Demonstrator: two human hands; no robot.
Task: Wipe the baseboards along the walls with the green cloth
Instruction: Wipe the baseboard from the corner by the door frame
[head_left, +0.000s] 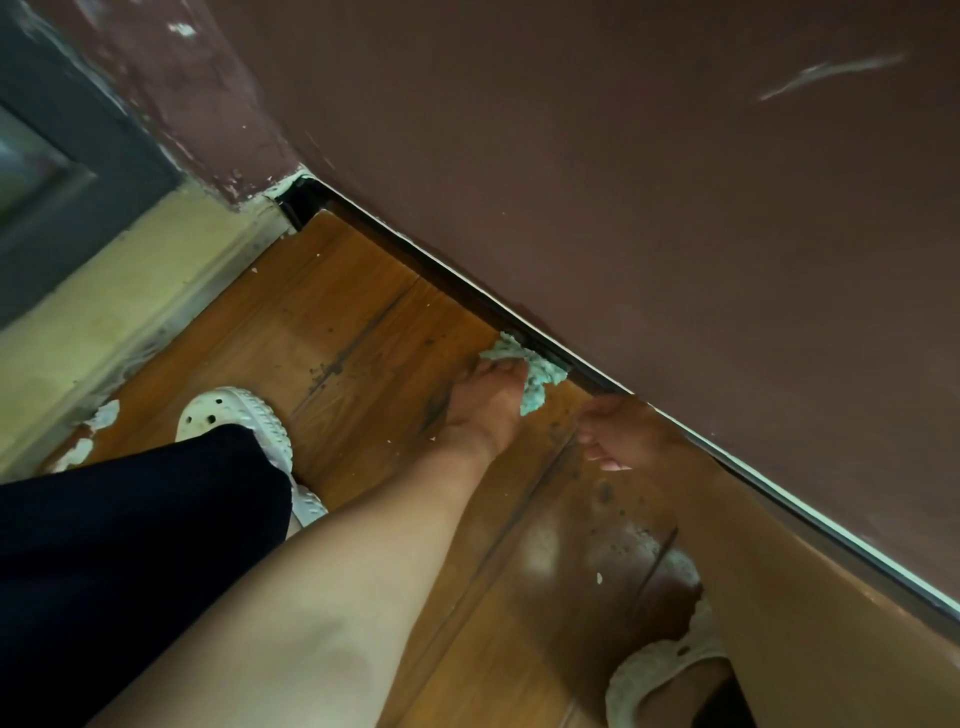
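I'm looking down a maroon wall (623, 156) that runs diagonally across the head view. The wooden floor (337, 322) meets it at a dark baseboard (452, 288) with a pale top edge.

The left hand (480, 410) grips the green cloth (527, 369), bunched under its fingers and pressed against the baseboard about midway along the visible run. To do this stroke well, I'd keep the cloth flat against the face of the board and let a fold ride over the pale top edge. I'd drag it steadily along the wall line rather than dabbing, and refold once the pad looks loaded. The corner by the yellowish threshold (130, 312) looks like the natural end of the run.

The right hand (618, 431) sits low by the baseboard, just beside the cloth. I cannot tell whether it is open or curled, because its fingers are blurred. It lies in the path if the wipe heads back that way, so I'd shift it first.

A black-clad leg (130, 545) and a white clog (234, 415) crowd the left, and a second clog (654, 675) sits lower right. Dark grime specks (327, 370) dot the boards, and white scraps (104, 415) lie at the threshold (floor dirt, likely to foul the cloth if it drops too low).
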